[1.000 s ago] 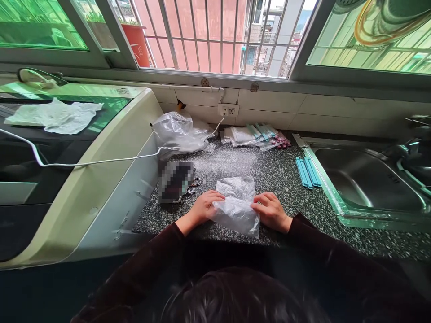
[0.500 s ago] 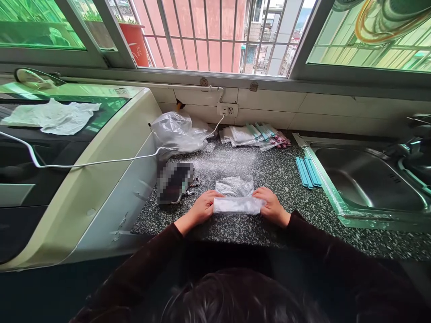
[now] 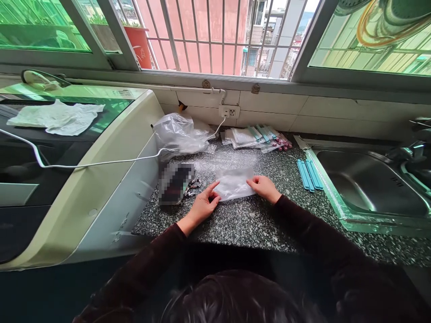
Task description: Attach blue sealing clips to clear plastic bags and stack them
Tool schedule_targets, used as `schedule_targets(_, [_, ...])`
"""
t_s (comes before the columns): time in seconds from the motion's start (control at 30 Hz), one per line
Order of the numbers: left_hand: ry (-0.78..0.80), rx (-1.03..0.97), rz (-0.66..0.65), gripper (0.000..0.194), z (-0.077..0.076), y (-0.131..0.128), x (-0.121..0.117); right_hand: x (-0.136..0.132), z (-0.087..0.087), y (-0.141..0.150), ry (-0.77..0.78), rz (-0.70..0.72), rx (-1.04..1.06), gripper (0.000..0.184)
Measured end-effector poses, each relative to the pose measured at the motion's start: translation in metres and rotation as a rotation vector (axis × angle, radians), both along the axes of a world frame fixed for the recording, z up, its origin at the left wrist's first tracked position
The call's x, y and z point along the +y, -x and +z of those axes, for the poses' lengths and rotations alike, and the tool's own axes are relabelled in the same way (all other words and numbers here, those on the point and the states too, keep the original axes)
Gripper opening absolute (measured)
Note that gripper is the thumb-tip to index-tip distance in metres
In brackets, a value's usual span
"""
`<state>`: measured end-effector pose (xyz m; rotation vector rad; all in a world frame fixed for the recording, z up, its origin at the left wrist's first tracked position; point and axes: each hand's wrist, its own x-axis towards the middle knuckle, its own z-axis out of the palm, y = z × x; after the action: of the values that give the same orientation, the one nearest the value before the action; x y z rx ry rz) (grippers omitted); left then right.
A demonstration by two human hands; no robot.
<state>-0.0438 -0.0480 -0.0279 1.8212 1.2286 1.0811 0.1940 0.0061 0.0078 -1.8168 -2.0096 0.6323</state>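
Observation:
A flat, clear plastic bag (image 3: 235, 184) with whitish contents lies on the speckled counter in front of me. My right hand (image 3: 264, 188) pinches the bag's right edge between thumb and fingers. At its left edge is my left hand (image 3: 204, 204), open, with thumb and index finger apart; whether the fingertips touch the plastic, I cannot tell. Several light-blue clip strips (image 3: 309, 175) lie to the right of my right hand. Left of the bag rests a dark phone-like object (image 3: 177, 184), partly blurred out, with a beaded strap beside it.
Behind are a crumpled plastic bag (image 3: 182, 134) and a pile of flat packets (image 3: 244, 137) with blue and pink strips. A steel sink (image 3: 362, 179) is at right, a washing machine (image 3: 111, 179) at left. A white cable (image 3: 134, 159) runs from the wall socket (image 3: 229, 111).
The bag's folded front part has opened out flat. My left hand's fingers have spread from their grip, and my right hand has shifted left and up along the bag's edge.

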Motion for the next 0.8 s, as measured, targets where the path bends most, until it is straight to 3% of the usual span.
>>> schedule_targets(0.2, [-0.284, 0.158, 0.015, 0.022, 0.0, 0.0, -0.005, 0.008, -0.011, -0.005, -0.106, 0.005, 0.049, 0.027])
schedule_targets(0.3, [-0.402, 0.225, 0.022, 0.018, 0.0, 0.0, -0.008, -0.002, -0.017, -0.017, -0.315, 0.055, 0.109, 0.026])
schedule_targets(0.4, [-0.453, 0.255, 0.037, 0.017, 0.0, 0.001, -0.009, -0.016, -0.02, -0.029, -0.621, 0.261, -0.017, 0.026])
schedule_targets(0.47, [-0.465, 0.255, 0.048, 0.017, 0.0, 0.001, -0.009, -0.022, -0.021, -0.033, -0.738, 0.409, -0.154, 0.027])
schedule_targets(0.6, [-0.531, 0.242, 0.032, 0.016, 0.002, 0.001, -0.01, -0.022, -0.022, -0.029, -0.812, 0.501, -0.305, 0.021])
schedule_targets(0.67, [-0.573, 0.227, 0.018, 0.016, 0.004, 0.001, -0.012, -0.019, -0.022, -0.026, -0.838, 0.5, -0.306, 0.014])
schedule_targets(0.8, [-0.59, 0.21, 0.02, 0.015, 0.007, 0.001, -0.014, -0.017, -0.022, -0.025, -0.841, 0.49, -0.24, 0.018])
